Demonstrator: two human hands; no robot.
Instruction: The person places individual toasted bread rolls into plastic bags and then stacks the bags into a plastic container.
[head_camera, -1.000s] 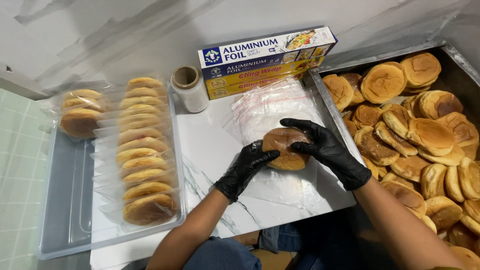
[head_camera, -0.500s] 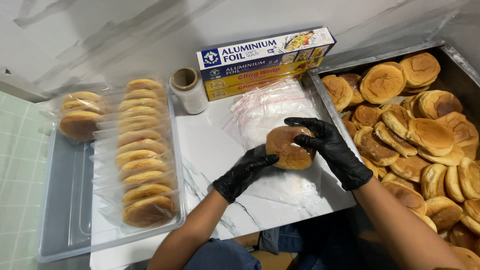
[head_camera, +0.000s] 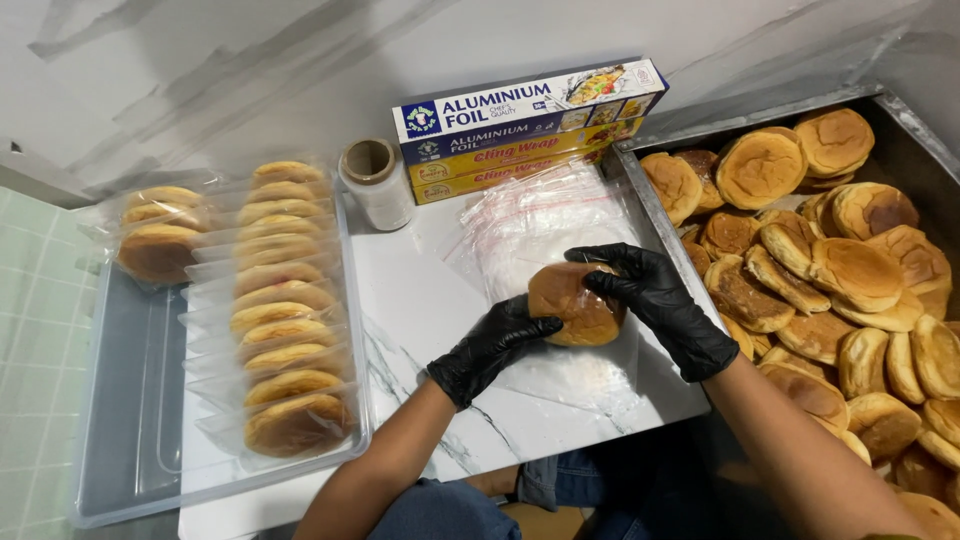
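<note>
Since the earlier frames the bun (head_camera: 574, 303) had tipped from lying flat to standing partly on edge, and the left hand (head_camera: 492, 345) had shifted from its top to its lower left side. Both hands wore black gloves; the right hand (head_camera: 660, 300) curled over the bun's right side with fingers closed on the crust, the left fingertips pressed against it, so the two together held it just above the clear plastic bags (head_camera: 540, 225) spread on the marble counter (head_camera: 410, 300). As for progress, two rows of bagged buns (head_camera: 285, 310) already filled much of the clear tray (head_camera: 120, 470) on the left, while the metal bin (head_camera: 650, 215) on the right was heaped with many loose buns (head_camera: 850, 270), so most looked left to bag. Buns were round, golden-brown, smooth-topped and soft-looking; bags thin, glossy, crinkled. Long cardboard boxes (head_camera: 530, 125) and a roll of clear film (head_camera: 375, 180) stood behind.
</note>
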